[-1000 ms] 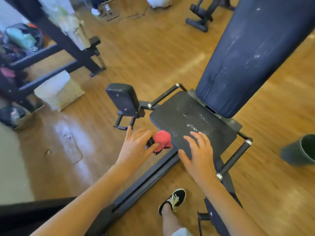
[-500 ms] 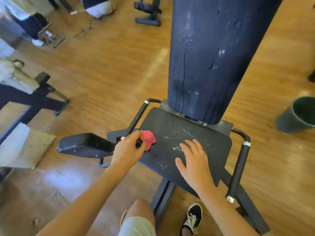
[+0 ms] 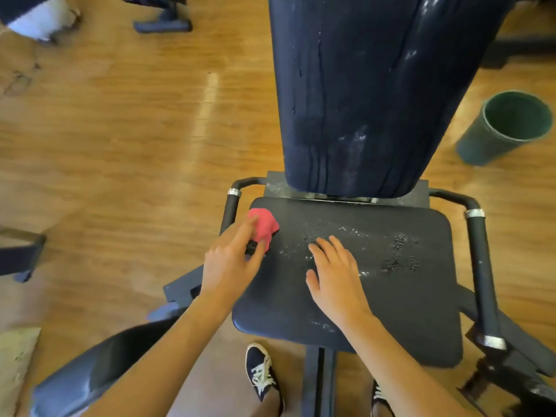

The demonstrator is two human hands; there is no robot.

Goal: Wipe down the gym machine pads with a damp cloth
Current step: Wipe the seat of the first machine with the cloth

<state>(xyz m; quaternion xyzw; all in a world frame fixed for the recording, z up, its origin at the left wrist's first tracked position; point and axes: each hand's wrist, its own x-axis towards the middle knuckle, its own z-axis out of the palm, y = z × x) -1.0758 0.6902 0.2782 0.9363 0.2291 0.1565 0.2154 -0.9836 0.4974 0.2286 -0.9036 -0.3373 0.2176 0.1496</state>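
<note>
A pink-red cloth is standing out against a charcoal-black seat pad that is showing scattered white flecks and worn speckles. Above it, a dark navy back pad is carrying pale scuffs and thin dark vertical streaks, while black handles are wearing silver bands. The floor is glowing honey-orange with wood grain, a bin is showing dark green, and a navy shoe is showing white laces.
</note>
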